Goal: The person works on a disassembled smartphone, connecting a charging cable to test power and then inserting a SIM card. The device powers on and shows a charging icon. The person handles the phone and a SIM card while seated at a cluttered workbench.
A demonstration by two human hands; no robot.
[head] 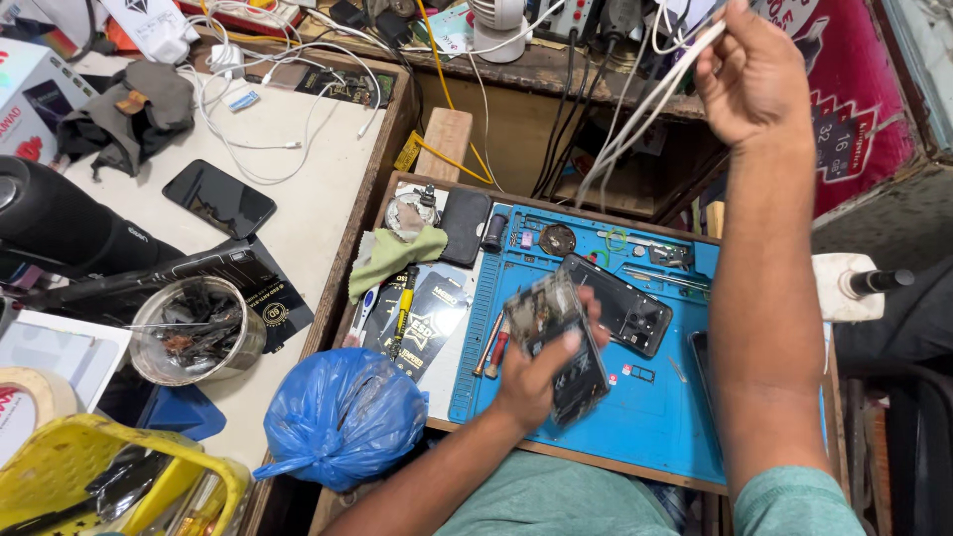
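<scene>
My left hand [536, 375] grips an opened phone body [556, 342], its inner parts showing, tilted above the blue work mat [655, 417]. A black phone back cover [620, 303] lies on the mat just beyond it. My right hand [751, 69] is raised high at the upper right, fingers pinched on a bundle of white cables [635, 114] that hang down toward the back of the tray. Small screwdrivers [493, 349] and a metal tweezer [660, 278] lie on the mat near the phone.
A blue plastic bag [342, 415] sits at the tray's front left. A green cloth [395, 253], a glass bowl of parts [199, 333], a black phone [218, 197], a tape roll [30, 402] and a yellow basket [119, 476] crowd the left table.
</scene>
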